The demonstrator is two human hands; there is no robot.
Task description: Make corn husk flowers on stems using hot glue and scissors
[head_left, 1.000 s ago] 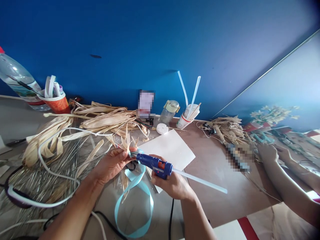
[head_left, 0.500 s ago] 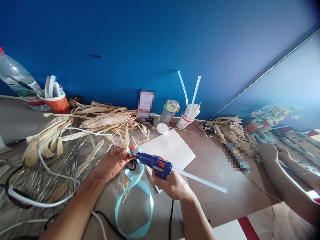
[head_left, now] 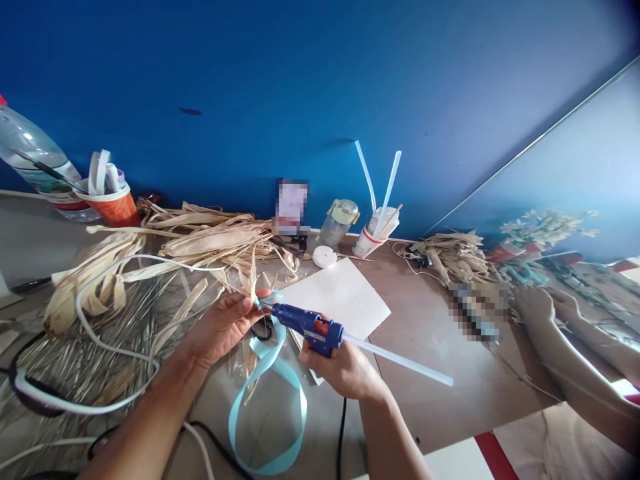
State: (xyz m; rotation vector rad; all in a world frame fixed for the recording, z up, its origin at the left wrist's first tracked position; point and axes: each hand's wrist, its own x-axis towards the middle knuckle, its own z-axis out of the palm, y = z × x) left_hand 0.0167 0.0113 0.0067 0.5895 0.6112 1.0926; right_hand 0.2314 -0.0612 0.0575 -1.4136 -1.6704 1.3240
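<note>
My left hand (head_left: 223,330) pinches a small piece of dried husk (head_left: 253,277) where a light blue ribbon (head_left: 295,380) meets it. The ribbon hangs down in a long loop over the table. Wrapped round the handle of a blue glue gun (head_left: 305,323) is my right hand (head_left: 347,367). The gun points left, its nozzle at the ribbon beside my left fingertips. A long translucent glue stick (head_left: 400,360) sticks out of its back end.
Dried husks (head_left: 215,237) and clear-wrapped stems (head_left: 135,333) cover the left. A white board (head_left: 340,297), a jar (head_left: 337,223) and a cup of glue sticks (head_left: 370,240) stand behind. Another person's arms (head_left: 560,333) rest at right. White cable (head_left: 83,320) curls at left.
Both hands stay almost in place. The ribbon near my left fingertips has shifted slightly against the gun's nozzle.
</note>
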